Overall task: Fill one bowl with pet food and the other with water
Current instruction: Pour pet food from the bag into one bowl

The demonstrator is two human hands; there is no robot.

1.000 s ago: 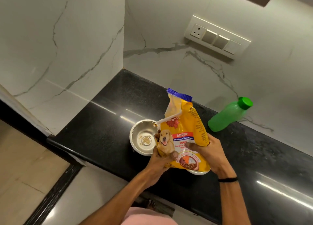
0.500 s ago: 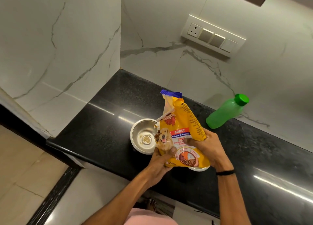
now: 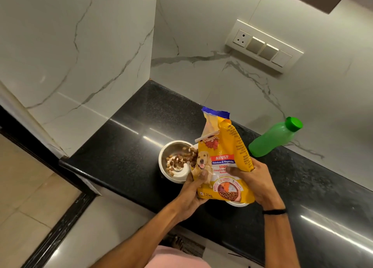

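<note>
A yellow pet food bag (image 3: pixel 224 158) is held over the black counter (image 3: pixel 129 146). My left hand (image 3: pixel 193 189) grips its lower left edge and my right hand (image 3: pixel 252 179) grips its right side. Brown kibble (image 3: pixel 177 160) spills from the bag's left side into a steel bowl (image 3: pixel 171 175), where several pieces lie. A second bowl (image 3: pixel 237 203) is almost hidden under the bag; only its near rim shows. A green water bottle (image 3: pixel 274 137) with its cap on stands behind the bag to the right.
Marble walls close the counter's back and left sides. A switch panel (image 3: pixel 264 45) sits on the back wall. The counter's front edge runs just below the bowls, with tiled floor (image 3: pixel 26 197) to the lower left.
Kibble now pours from the bag into the left bowl, which held almost nothing before. The bag has tipped slightly toward that bowl; both hands keep their hold.
</note>
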